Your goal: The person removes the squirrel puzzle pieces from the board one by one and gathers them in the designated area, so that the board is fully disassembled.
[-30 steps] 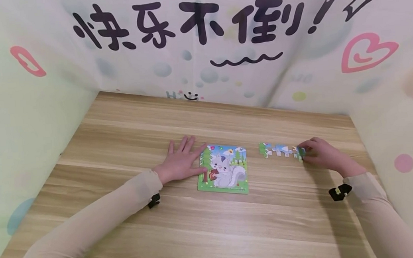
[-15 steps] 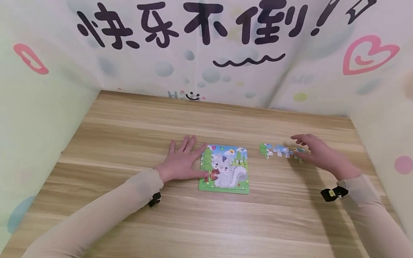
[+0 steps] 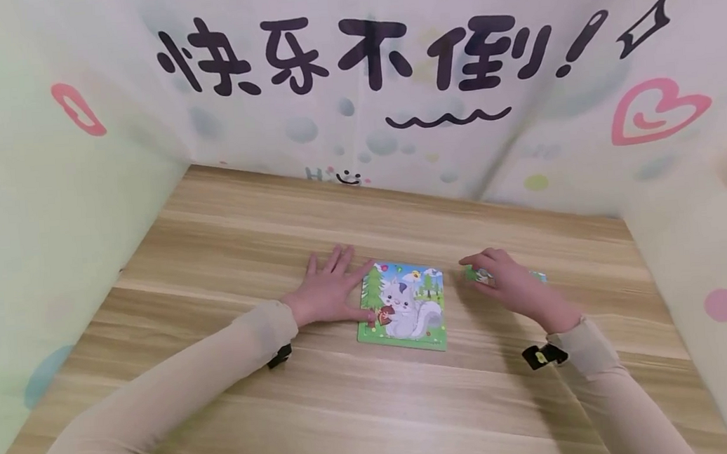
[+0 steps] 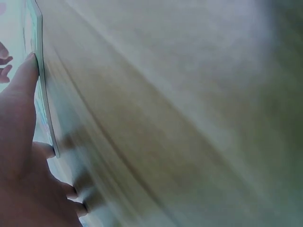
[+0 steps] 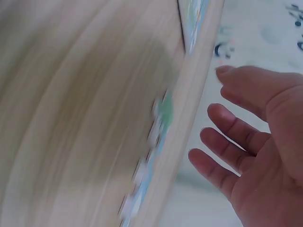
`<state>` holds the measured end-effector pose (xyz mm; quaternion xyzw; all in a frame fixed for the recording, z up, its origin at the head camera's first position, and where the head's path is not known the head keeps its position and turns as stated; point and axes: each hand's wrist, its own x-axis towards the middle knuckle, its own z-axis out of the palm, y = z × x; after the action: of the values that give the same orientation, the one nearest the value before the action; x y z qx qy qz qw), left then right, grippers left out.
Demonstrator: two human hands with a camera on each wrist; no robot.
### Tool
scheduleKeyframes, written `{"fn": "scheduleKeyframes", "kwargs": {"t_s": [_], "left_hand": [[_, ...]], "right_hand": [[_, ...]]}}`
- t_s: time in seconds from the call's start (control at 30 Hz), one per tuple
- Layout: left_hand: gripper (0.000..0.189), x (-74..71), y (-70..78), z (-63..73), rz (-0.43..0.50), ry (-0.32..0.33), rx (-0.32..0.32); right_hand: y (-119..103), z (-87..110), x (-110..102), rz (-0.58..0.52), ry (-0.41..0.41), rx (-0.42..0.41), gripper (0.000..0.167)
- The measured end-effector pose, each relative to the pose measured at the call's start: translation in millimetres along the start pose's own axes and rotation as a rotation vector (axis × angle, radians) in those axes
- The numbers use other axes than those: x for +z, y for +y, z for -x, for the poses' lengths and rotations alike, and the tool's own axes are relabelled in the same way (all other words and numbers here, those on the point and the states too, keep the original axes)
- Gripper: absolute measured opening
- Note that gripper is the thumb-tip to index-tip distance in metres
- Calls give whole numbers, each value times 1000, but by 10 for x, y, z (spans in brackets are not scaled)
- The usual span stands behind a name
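Observation:
A square jigsaw puzzle (image 3: 410,311) with a grey squirrel holding an acorn lies flat in the middle of the table. My left hand (image 3: 327,296) spreads its fingers at the puzzle's left side. Its thumb (image 4: 23,78) rests on the edge in the left wrist view. To the right of the puzzle, my right hand (image 3: 516,286) hovers over a short row of jigsaw pieces (image 5: 165,113), hiding most of them in the head view. Its fingers are loosely bent and apart, and nothing shows between them in the right wrist view. The pieces look blurred there.
The wooden table (image 3: 377,416) runs back to a printed cloth wall (image 3: 356,115) with large black characters. Cloth also bounds the table on the left and right. A black strap (image 3: 543,356) is worn on the right wrist.
The right hand has left the right end of the row of pieces and moved left towards the puzzle, over the green piece. The left hand stays on the puzzle's edge. The head view has shifted slightly.

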<state>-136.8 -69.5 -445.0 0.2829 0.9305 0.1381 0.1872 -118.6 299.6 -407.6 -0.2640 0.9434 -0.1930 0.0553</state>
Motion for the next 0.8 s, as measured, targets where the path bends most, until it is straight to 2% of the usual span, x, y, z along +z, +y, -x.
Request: {"fn": "scheduleKeyframes", "kwargs": {"t_s": [0.17, 0.43, 0.67, 0.8], "left_hand": [[111, 31, -13, -10, 11, 6, -5], [110, 16, 8, -8, 28, 12, -3], [109, -11, 21, -9, 49, 16, 6], [109, -18, 19, -16, 54, 3, 11]], "right_hand": [[-200, -156, 123, 3, -1, -83, 38], [-598, -341, 342, -40, -52, -129, 34], [-865, -480, 515, -38, -145, -132, 43], [-934, -521, 572, -43, -186, -92, 49]]}}
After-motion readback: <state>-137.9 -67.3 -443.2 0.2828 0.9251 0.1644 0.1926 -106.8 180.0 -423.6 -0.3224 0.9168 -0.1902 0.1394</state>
